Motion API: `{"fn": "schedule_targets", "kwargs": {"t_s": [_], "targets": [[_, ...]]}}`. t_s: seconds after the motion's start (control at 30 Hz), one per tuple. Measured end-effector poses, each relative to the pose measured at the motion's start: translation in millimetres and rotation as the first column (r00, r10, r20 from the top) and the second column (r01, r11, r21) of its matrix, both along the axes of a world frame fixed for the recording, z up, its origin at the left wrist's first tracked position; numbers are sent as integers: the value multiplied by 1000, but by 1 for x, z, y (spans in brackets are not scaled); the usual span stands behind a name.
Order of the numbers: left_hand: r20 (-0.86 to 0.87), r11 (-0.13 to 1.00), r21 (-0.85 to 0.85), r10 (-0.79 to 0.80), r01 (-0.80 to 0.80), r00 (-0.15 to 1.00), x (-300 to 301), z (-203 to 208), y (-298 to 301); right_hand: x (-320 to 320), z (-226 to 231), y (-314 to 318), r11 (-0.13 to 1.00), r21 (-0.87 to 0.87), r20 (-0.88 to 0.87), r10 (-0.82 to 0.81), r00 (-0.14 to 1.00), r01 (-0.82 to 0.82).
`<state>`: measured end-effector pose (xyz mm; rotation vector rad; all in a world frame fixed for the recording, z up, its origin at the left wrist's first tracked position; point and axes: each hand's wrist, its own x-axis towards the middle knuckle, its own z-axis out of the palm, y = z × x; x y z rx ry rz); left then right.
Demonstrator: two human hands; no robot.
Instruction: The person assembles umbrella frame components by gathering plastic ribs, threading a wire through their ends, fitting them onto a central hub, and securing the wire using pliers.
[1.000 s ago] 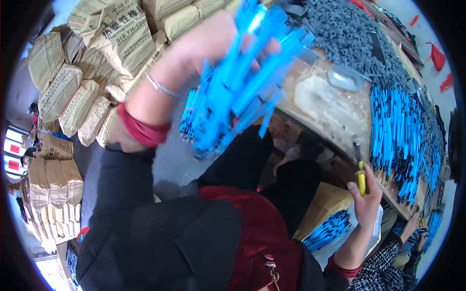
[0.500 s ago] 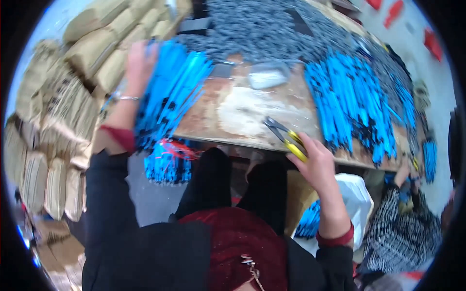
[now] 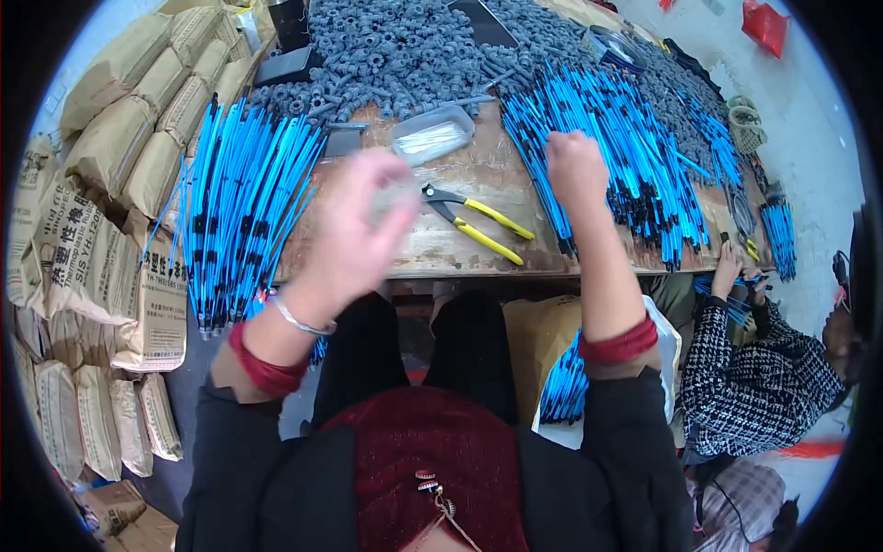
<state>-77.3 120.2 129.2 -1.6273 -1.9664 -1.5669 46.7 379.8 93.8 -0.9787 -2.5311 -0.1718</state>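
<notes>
My left hand (image 3: 354,225) hangs over the table, smeared by motion, its thumb apart from the fingers and nothing visible in it. Above the left edge of the right-hand pile of blue sticks with black fittings (image 3: 612,138), my right hand (image 3: 578,166) is closed, knuckles up; whatever it pinches is hidden. Yellow-handled pliers (image 3: 483,221) lie on the wooden tabletop (image 3: 414,250) between my hands, jaws parted. Another spread of blue sticks (image 3: 244,198) lies at the table's left end.
A heap of grey plastic fittings (image 3: 386,55) covers the table's far side. A clear plastic tray (image 3: 432,134) sits before it. Brown paper sacks (image 3: 120,138) are stacked at left. A bag of blue sticks (image 3: 563,386) stands below the table. A co-worker (image 3: 754,377) works at far right.
The pliers have left my right hand and lie on the table. That hand has moved up to the right-hand pile. My left hand has come off the left sticks toward the middle.
</notes>
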Motion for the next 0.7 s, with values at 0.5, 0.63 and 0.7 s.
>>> {"fn": "schedule_targets", "kwargs": {"t_s": [0.5,0.63,0.7], "targets": [[924,949,252,-294,187,246,-15,-78,52,17,99,-26,895,-280,-412,214,886,-347],[877,841,479,-446,251,-179,-14,-50,46,26,86,-89,503,-652,-422,382,823,-568],[740,697,664,-558,272,-377,-3,-39,47,29,59,-106,605,-515,-345,503,793,-608]]}}
